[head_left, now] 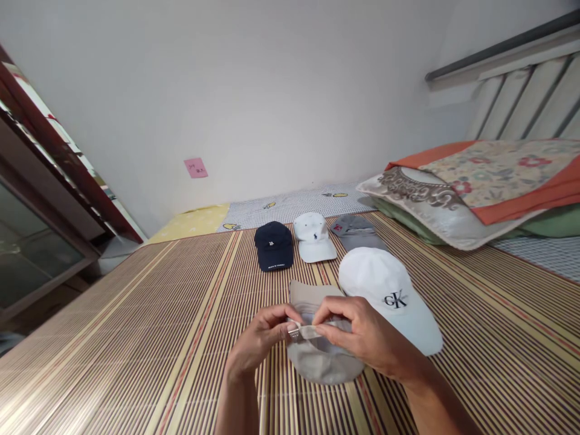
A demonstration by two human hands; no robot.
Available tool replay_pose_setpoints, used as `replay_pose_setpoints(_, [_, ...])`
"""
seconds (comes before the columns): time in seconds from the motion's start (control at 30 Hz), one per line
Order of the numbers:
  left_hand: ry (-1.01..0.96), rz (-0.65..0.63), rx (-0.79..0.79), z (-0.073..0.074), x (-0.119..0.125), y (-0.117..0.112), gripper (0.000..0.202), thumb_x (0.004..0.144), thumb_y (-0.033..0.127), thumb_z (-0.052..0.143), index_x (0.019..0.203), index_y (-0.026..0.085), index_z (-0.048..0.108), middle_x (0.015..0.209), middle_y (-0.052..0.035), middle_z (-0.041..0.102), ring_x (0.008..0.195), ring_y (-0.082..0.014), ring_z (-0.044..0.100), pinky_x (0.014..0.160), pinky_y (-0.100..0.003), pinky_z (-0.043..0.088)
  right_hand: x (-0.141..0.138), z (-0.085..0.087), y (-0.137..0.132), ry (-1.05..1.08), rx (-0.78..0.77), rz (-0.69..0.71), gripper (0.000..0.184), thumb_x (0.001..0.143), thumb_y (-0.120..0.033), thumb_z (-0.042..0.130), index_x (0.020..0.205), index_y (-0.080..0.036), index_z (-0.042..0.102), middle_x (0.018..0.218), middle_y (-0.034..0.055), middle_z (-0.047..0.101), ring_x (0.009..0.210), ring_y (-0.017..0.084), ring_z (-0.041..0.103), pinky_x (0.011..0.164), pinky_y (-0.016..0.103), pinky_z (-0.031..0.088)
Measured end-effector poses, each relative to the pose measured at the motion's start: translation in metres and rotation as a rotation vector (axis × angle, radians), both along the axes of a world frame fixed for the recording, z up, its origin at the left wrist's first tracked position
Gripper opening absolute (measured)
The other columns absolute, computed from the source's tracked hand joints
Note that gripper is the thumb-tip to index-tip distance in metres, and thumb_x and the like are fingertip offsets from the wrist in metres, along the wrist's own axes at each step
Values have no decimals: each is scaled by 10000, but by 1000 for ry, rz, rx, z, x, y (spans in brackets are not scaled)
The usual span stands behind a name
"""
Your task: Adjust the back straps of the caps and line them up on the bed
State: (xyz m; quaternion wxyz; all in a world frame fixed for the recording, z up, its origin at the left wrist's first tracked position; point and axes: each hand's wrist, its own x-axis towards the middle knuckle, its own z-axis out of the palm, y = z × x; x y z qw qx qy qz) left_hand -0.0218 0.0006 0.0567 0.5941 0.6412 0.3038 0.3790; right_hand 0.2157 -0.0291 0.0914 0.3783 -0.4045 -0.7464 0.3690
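A light beige cap lies upside down on the striped mat, its brim pointing away from me. My left hand pinches the metal buckle at the end of the cap's back strap. Opposite it, my right hand grips the pale strap between thumb and fingers. Part of the cap's inside is hidden behind my fingers. Close to my right hand sits a white cap with black lettering.
Farther back stand a dark navy cap, a white cap with a small emblem and a grey cap. Pillows are stacked at the right, below a radiator. A pink note is on the wall.
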Motion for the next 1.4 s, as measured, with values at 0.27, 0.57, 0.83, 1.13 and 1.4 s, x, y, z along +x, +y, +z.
replay_pose_setpoints(0.27, [-23, -7, -65, 2, 2, -2, 259, 855, 423, 819, 882, 171, 761, 760, -10, 625, 690, -126, 520, 662, -248, 399, -1, 2, -1, -47, 30, -26, 113, 872, -162, 694, 783, -232, 709, 737, -44, 677, 680, 138, 544, 618, 289, 364])
replay_pose_setpoints(0.57, [-18, -20, -74, 5, 3, -2, 295, 838, 446, 830, 868, 162, 756, 755, -3, 599, 680, -118, 488, 648, -245, 365, 0, 3, -2, -65, 36, 1, 112, 863, -144, 704, 812, -240, 733, 770, -51, 696, 679, 125, 551, 634, 284, 374])
replay_pose_setpoints(0.83, [31, -20, -61, 5, 3, -3, 299, 864, 449, 804, 864, 155, 747, 748, -5, 610, 679, -120, 505, 653, -249, 379, -4, 3, -2, -21, 7, 2, 118, 855, -131, 695, 807, -232, 733, 763, -42, 694, 687, 132, 555, 630, 284, 382])
replay_pose_setpoints(1.13, [-13, -8, -123, 4, 7, -3, 305, 817, 428, 855, 853, 153, 728, 732, 3, 610, 645, -102, 511, 612, -228, 397, -9, -2, -2, 42, -67, 1, 78, 863, -199, 742, 911, -256, 717, 817, -36, 681, 751, 153, 583, 677, 289, 435])
replay_pose_setpoints(1.4, [-59, -5, -147, 2, 8, -1, 339, 803, 444, 869, 896, 154, 720, 723, 4, 616, 597, -82, 505, 554, -198, 395, -4, -4, 3, 99, -119, 57, 86, 957, -317, 683, 962, -243, 727, 921, -4, 737, 872, 177, 659, 784, 301, 484])
